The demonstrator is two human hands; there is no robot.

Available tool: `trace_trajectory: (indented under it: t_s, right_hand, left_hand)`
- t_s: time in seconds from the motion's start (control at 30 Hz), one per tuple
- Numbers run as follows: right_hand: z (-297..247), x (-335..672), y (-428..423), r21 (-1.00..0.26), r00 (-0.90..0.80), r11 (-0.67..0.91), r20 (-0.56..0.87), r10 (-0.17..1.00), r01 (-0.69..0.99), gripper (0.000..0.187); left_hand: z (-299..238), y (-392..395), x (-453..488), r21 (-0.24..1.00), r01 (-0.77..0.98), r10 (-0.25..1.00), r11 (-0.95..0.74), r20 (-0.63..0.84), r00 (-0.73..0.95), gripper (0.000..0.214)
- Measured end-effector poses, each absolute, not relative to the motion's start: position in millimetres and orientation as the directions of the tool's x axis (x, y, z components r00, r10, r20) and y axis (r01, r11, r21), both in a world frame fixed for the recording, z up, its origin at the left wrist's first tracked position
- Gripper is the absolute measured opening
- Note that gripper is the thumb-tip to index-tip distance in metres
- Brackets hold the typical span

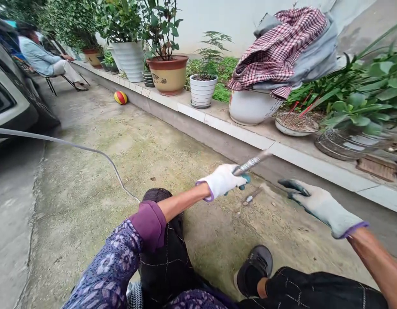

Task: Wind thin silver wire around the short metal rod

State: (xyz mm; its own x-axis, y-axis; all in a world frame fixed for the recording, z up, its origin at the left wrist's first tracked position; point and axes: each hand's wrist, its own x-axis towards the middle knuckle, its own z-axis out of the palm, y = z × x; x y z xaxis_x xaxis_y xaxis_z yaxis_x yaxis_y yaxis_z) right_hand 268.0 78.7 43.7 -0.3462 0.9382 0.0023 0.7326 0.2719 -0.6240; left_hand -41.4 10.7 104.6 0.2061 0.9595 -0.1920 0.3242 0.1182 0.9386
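Note:
My left hand [222, 180], in a white work glove with dark-green fingers, is closed around a short, slim stick [251, 164]. Silvery wire is wound about the stick, and its pale far end is smeared by motion, so its exact kind is unclear. Another small wire-bound piece [248, 200] lies on the concrete just below that hand. To the right, my right hand [321, 206] wears a matching glove, darkened at the fingers. Its fingers stretch out with a gap between them, holding nothing, above the ground near the ledge.
A tiled ledge [237, 131] carries potted plants, a white pot [250, 107] heaped with clothes [282, 51], and a scrubbing brush [377, 166]. A grey hose [102, 153] reaches my knee. Farther off are a ball [120, 98], a parked vehicle [11, 94] and a seated person [40, 53].

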Motion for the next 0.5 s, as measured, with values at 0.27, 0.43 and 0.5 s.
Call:
trace_trajectory:
  t_s: [0.27, 0.43, 0.5]
  right_hand:
    - [92.9, 182.2, 32.8, -0.935, -0.470, 0.023, -0.157, 0.869, 0.354, 0.043]
    - [90.5, 169.3, 34.0, -0.934, -0.410, 0.010, -0.148, 0.900, 0.358, 0.033]
    - [88.8, 173.6, 33.8, -0.882, -0.306, 0.047, -0.112, 0.945, 0.469, 0.022]
  left_hand:
    - [90.6, 10.7, -17.0, 0.956, 0.278, 0.919, 0.089, -0.187, 0.348, 0.015]
    - [103.9, 32.0, -20.2, 0.960, 0.225, 0.924, 0.166, -0.232, 0.305, 0.015]
    - [110.2, 45.4, -24.3, 0.944, 0.263, 0.924, 0.197, -0.269, 0.274, 0.015]
